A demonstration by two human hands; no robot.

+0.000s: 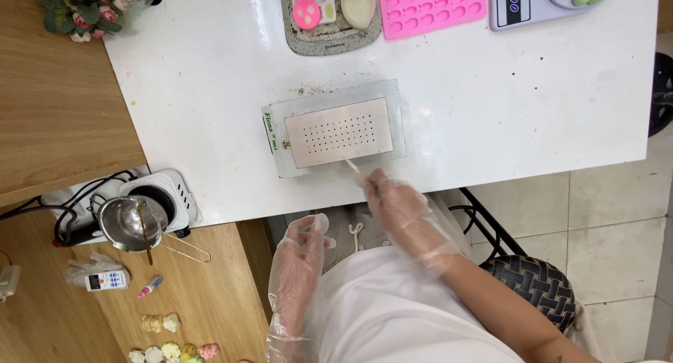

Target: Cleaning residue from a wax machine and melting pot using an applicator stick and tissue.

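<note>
My right hand (397, 207), in a clear plastic glove, pinches a thin white stick (352, 168) whose tip reaches the near edge of a metal plate with rows of small holes (338, 132). The plate lies on a grey foil-covered base (336, 96) on the white table (210, 89). My left hand (300, 256), also gloved, hangs below the table edge near my lap with its fingers curled and nothing visible in it.
At the table's far edge are a grey tray (329, 42) with pink and cream moulded pieces, a pink silicone mould (431, 7) and a scale (522, 4). Left, on a wooden bench, stand a small electric hotplate (168, 195), a metal melting pot (130, 223), a thermometer and small wax flowers (172, 349).
</note>
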